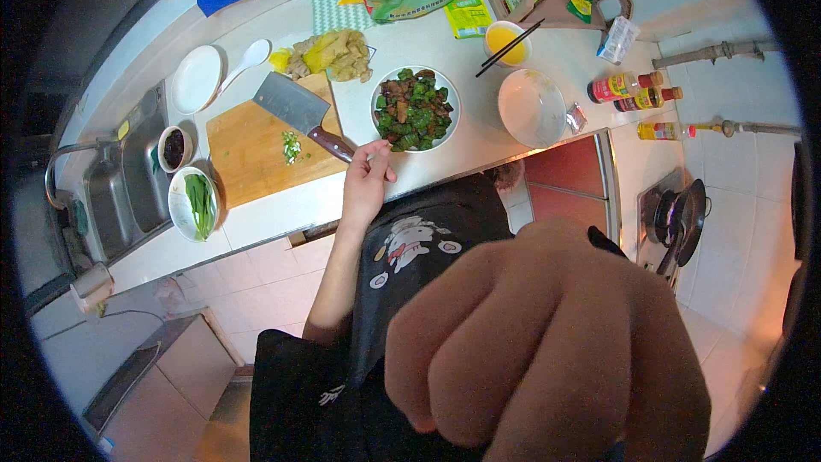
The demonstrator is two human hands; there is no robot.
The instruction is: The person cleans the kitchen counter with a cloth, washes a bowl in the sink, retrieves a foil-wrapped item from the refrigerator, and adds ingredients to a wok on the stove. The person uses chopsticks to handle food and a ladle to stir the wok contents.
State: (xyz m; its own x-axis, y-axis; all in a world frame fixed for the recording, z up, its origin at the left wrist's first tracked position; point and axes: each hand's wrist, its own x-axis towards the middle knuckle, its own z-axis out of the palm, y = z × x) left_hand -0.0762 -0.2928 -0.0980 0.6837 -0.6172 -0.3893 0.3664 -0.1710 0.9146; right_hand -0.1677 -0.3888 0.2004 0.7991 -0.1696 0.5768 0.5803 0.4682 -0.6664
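My left hand point(367, 183) is over the counter's front edge, its fingers loosely bent and apart, with nothing visible in them. The fingertips are close to the rim of a white dish point(457, 117) of cooked green peppers and browned meat point(414, 109). Just left of them is the brown handle of a cleaver point(295, 102), which lies across a wooden cutting board point(247, 147). Chopped scallion point(292, 147) sits on the board. My right hand point(545, 340) looms close before the camera, its fingers curled; what they enclose is hidden.
Bowls of scallion lengths point(202, 205) and dark food point(173, 149) stand beside the sink point(122, 186). Ginger point(340, 54) lies behind the board. Chopsticks point(510, 48) rest across a bowl of yellow liquid point(500, 38), near a larger bowl point(531, 109). Bottles point(619, 86) and a wok point(689, 221) are right.
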